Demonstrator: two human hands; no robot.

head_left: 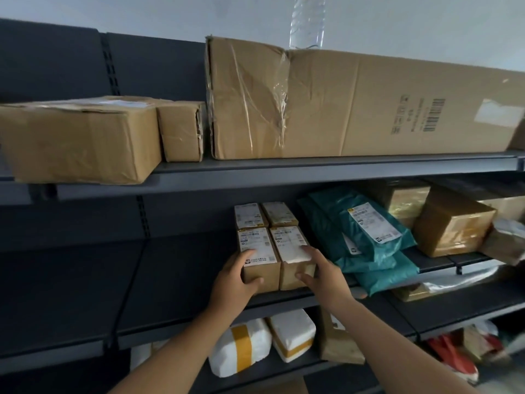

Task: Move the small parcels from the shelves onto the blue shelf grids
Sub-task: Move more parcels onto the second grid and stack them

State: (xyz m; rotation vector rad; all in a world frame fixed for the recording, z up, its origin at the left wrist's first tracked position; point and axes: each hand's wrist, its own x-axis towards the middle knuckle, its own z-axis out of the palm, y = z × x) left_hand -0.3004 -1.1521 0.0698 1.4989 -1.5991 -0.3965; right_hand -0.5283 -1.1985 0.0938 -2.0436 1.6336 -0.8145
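Observation:
Several small brown parcels with white labels stand in a block on the middle dark shelf. My left hand grips the front left parcel, thumb on its front face and fingers along its left side and top. My right hand grips the front right parcel, fingers over its top right edge and thumb on its front. Two more small parcels, the back left parcel and the back right parcel, stand behind them. No blue shelf grid is in view.
Teal mailer bags lie right of the small parcels, with brown boxes further right. Large cardboard boxes fill the top shelf, a clear bottle above. White wrapped packets sit on the lower shelf.

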